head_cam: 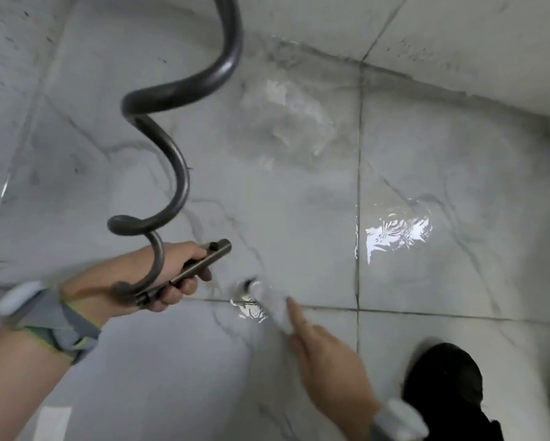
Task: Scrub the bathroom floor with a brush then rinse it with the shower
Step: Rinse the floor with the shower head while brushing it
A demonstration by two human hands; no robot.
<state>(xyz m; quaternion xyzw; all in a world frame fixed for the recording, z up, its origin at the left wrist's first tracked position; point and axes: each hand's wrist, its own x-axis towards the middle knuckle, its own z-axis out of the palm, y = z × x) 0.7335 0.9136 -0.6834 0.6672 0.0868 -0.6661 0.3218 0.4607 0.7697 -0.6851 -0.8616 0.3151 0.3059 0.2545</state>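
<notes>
Rinsing, by the look of it: water spreading over the floor tiles (299, 218), a rippled patch glaring at centre right, a churned sheet of it at upper centre, where the spray seems to be landing.

Left hand (175, 275), lower left of centre: gripping the shower handle (200, 265), fingers curled round the slim metal bar, tip pointing up and right. Hose (168, 167) coiling from the handle's rear end, looping over the wrist, climbing in bends to the top edge of the frame.

Right hand (324, 348), lower centre: holding the white brush handle (275, 305), forefinger lying straight along it, the other fingers hidden beneath, so full grip unclear. Brush head (248, 286) blurred, touching or just above the grout line at centre, beside a small glint of water.

Scrubbing and rinsing likely overlapping here. Next move, as a judgement: sweeping the spray across the nearer tiles at the bottom of the frame, those looking duller and less flooded.

Edges and room: wall (458, 43) meeting floor along a diagonal at upper right; speckled wall (3, 74) closing the left side. Dark shoe (448, 377) at lower right. Open tile lying broadly between. Hose loops hanging close above the left wrist, liable to snag.
</notes>
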